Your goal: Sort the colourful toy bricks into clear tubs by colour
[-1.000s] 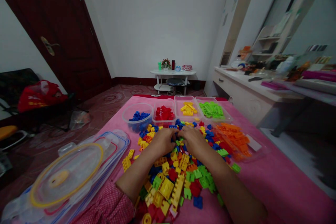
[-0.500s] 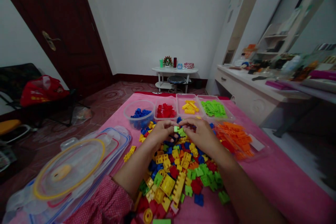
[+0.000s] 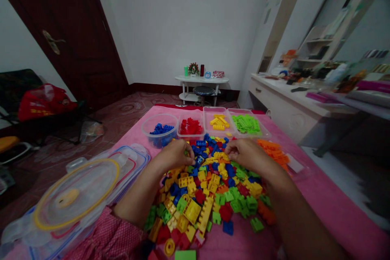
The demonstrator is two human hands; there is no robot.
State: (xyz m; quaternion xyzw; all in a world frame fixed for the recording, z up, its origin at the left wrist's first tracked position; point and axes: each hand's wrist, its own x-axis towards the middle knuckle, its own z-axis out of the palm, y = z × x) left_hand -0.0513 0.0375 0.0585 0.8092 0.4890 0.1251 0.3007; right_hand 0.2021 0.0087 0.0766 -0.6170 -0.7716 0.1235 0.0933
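Both my hands are over a loose pile of coloured building bricks (image 3: pixel 210 178). At the pile's left side, my left hand (image 3: pixel 176 155) is closed, fingers curled, with a bit of a green building brick (image 3: pixel 186 152) showing inside. A dark blue brick (image 3: pixel 199 160) lies just right of its fingertips. My right hand (image 3: pixel 245 153) is at the right side of the pile, its fingers pinched together beside yellow bricks (image 3: pixel 221 156). Whatever those fingers hold, if anything, is hidden.
Behind the pile stand clear containers of blue (image 3: pixel 161 130), red (image 3: pixel 191 127), yellow (image 3: pixel 219 122) and green bricks (image 3: pixel 246 125). Orange bricks (image 3: pixel 273 152) lie in clear packaging at right. Stacked clear lids (image 3: pixel 88 191) cover the left of the pink cloth (image 3: pixel 317 199).
My hands, close together around light green bricks before, have moved apart, left hand to the left and right hand to the right. More of the pile's middle shows. The view has shifted slightly.
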